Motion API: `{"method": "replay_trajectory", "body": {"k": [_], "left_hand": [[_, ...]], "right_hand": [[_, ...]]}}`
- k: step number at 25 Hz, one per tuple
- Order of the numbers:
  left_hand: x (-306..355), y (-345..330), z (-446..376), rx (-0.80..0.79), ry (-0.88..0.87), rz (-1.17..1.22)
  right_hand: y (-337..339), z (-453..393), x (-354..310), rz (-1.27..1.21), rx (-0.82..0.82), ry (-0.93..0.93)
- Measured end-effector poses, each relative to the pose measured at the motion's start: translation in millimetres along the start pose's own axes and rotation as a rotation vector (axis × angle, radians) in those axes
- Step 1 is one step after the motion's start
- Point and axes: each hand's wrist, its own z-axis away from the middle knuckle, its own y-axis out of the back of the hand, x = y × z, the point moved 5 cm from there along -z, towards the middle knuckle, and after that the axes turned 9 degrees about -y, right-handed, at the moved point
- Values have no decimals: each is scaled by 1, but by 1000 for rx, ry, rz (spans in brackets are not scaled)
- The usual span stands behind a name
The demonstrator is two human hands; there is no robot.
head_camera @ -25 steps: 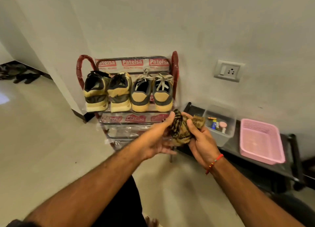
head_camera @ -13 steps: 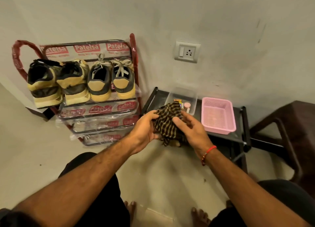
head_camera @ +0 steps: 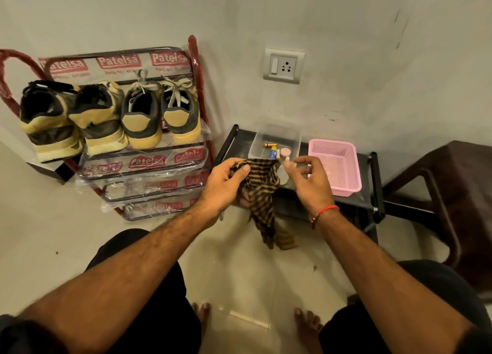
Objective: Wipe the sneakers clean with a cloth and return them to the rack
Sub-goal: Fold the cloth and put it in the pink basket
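On the far left, four sneakers sit side by side, heels toward me, on the top tier of the rack (head_camera: 198, 92), a red-framed metal stand still wrapped in clear plastic printed with a red brand label. The two on the left (head_camera: 49, 124) (head_camera: 99, 116) are bulkier, dark with pale yellow soles; the two on the right (head_camera: 141, 116) (head_camera: 181, 114) are dark with tan heel patches and light laces. The lower tiers hold only their wrapping.

Moving right, my left hand (head_camera: 226, 186) is just in front of the rack's lower right corner. Its grip is clenched on the cloth (head_camera: 262, 191), a dark and tan striped piece, pinched at the top edge between thumb and fingers; the rest hangs down toward the floor, apart from the sneakers.

Beside it, my right hand (head_camera: 308, 180) is released, fingers spread and slightly curled, close to the cloth's upper right corner; I cannot tell whether a fingertip touches it. A red thread bracelet (head_camera: 323, 212) circles that wrist.

Behind my hands a low black desk (head_camera: 375, 183) stands against the wall. On it sits a clear plastic box (head_camera: 277, 138) with batteries and small items inside, and just right of that a pink mesh basket (head_camera: 334, 167). Above them a wall socket (head_camera: 283, 65) is set in the plaster. At the far right is a dark brown chair (head_camera: 450, 194). My bare feet show on the pale floor below.
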Motion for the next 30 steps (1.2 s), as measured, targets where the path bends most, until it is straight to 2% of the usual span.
{"method": "replay_trajectory", "body": {"k": [3, 5, 7, 9, 11, 13, 15, 16, 18, 20, 22, 24, 26, 28, 30], "left_hand": [[4, 2, 3, 25, 12, 10], [10, 6, 2, 17, -25, -84], [13, 12, 1, 38, -17, -75], [16, 18, 1, 51, -10, -21], [19, 16, 4, -54, -47, -29], [22, 5, 9, -245, -98, -44], [26, 1, 12, -352, -154, -64], [29, 4, 11, -335, -182, -81], [33, 20, 5, -157, -209, -98], [27, 44, -5, 101, -157, -149], [14, 65, -12, 225, -39, -288], [1, 67, -15, 176, 49, -362], [-8, 46, -8, 47, 57, -365], [-11, 15, 4, -76, -28, -394], [-12, -9, 14, -205, -107, -431]], "right_hand": [[-32, 21, 12, -13, -342, -257], [-42, 27, 17, 42, -482, -282], [-35, 16, 18, 38, -457, -228], [-26, 6, 18, 195, -400, -70], [-31, 11, 16, 342, -434, 131], [-43, 24, 11, 365, -559, 250], [-49, 24, 17, 425, -640, 209], [-47, 20, 24, 508, -669, 147], [-39, 13, 38, 688, -673, 38], [-26, 5, 41, 565, -592, -105], [-18, 3, 38, 269, -523, -273], [-18, 3, 37, 99, -509, -402], [-25, 12, 36, 23, -504, -478], [-34, 21, 28, -50, -499, -466], [-38, 26, 19, -119, -568, -454]]}}
